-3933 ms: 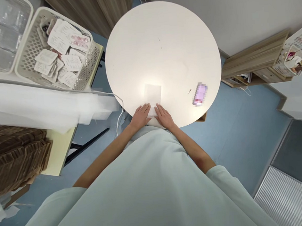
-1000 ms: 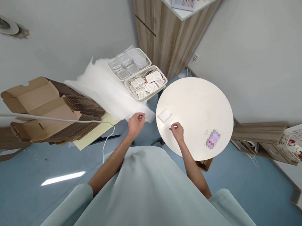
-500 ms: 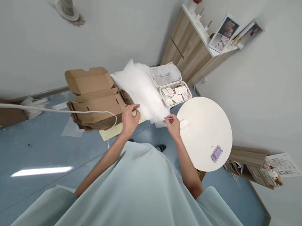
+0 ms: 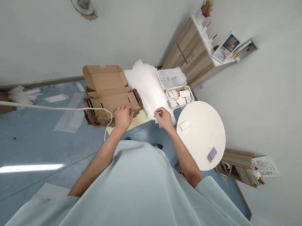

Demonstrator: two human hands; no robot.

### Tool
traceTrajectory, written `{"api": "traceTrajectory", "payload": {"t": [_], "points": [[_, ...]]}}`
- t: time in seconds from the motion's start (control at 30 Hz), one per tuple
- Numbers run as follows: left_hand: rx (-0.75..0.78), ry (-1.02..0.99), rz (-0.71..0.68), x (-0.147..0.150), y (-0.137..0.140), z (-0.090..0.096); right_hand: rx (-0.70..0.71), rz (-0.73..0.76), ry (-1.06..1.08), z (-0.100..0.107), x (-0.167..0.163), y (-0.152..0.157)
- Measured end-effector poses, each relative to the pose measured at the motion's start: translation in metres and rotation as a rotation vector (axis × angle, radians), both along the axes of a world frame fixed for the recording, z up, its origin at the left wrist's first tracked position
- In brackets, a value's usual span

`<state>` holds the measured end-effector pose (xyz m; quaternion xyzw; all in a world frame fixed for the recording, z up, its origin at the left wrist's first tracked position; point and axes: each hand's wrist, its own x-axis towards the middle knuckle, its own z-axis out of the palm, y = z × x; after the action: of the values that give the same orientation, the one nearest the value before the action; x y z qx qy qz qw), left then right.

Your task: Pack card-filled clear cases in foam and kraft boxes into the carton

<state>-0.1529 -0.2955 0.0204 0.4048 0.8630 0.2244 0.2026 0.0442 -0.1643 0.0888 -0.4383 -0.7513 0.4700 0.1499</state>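
Observation:
My left hand (image 4: 123,118) is at the front edge of a stack of flat brown cardboard boxes (image 4: 110,98). Its fingers reach over the cardboard, with thumb and fingers apart; whether they touch it I cannot tell. My right hand (image 4: 164,119) is in front of the white foam sheets (image 4: 150,87), thumb and fingertips pinched together. Anything between those fingertips is too small to make out. The foam pile lies to the right of the boxes, with pale yellow sheeting (image 4: 141,118) showing below them.
Right of the foam stand a basket with clear plastic boxes (image 4: 172,78) and a basket of small printed cards (image 4: 180,97). A round white table (image 4: 206,126) carries a white object (image 4: 184,125) and a blurred purple item. A white cable (image 4: 61,109) crosses in front of the cardboard.
My left hand has moved left from the foam's edge onto the front of the cardboard stack. My right hand has drawn left, off the foam's corner. The view has shifted slightly.

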Motion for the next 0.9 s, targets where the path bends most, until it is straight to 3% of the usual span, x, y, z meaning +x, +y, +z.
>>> {"api": "traceTrajectory", "payload": {"t": [0.27, 0.4, 0.57, 0.77, 0.9], "points": [[-0.006, 0.023, -0.110, -0.013, 0.000, -0.005, 0.013, 0.071, -0.034, -0.002, -0.012, -0.008], [-0.066, 0.053, -0.113, -0.022, 0.009, -0.002, 0.088, 0.216, -0.071, -0.011, -0.030, -0.013], [-0.094, 0.108, -0.145, -0.029, 0.019, -0.001, 0.261, 0.478, -0.210, -0.029, -0.067, -0.022], [-0.014, 0.095, -0.229, -0.029, 0.010, -0.008, 0.334, 0.628, -0.509, -0.049, -0.089, -0.026], [0.000, 0.040, -0.187, -0.028, 0.005, 0.004, 0.340, 0.666, -0.603, -0.055, -0.091, -0.027]]}}
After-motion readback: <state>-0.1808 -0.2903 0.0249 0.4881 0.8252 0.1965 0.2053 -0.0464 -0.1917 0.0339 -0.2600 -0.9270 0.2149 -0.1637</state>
